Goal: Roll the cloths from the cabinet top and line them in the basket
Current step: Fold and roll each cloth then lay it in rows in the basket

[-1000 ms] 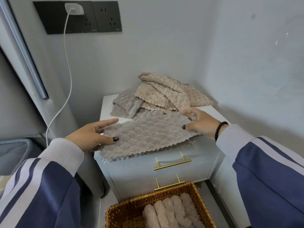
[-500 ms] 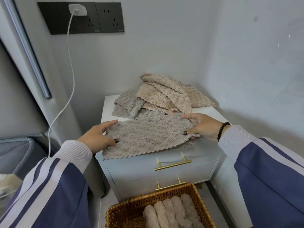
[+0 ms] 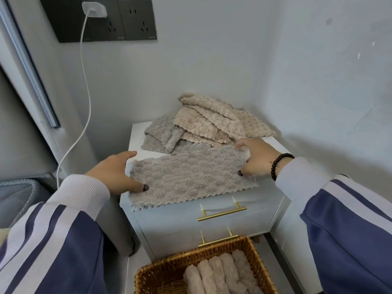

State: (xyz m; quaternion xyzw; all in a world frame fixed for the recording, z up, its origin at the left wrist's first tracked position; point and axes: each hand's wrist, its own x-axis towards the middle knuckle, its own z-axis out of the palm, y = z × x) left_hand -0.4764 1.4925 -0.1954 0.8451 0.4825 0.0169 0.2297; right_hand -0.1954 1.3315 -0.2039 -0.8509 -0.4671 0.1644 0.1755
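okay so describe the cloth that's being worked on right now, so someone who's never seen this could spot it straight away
Find the white cabinet in the corner, its drawers fitted with gold handles. The grey cloth lies spread flat along the front edge of its top, between the left hand and right hand. Unlike the heaped cloths behind it, it lies flat and alone.

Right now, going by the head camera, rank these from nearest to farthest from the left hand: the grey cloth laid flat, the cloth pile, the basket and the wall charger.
From the left hand:
1. Grey cloth, touching it, on the cabinet's front edge.
2. Cloth pile, behind, toward the corner.
3. Basket, below on the floor.
4. Wall charger, high up on the wall.
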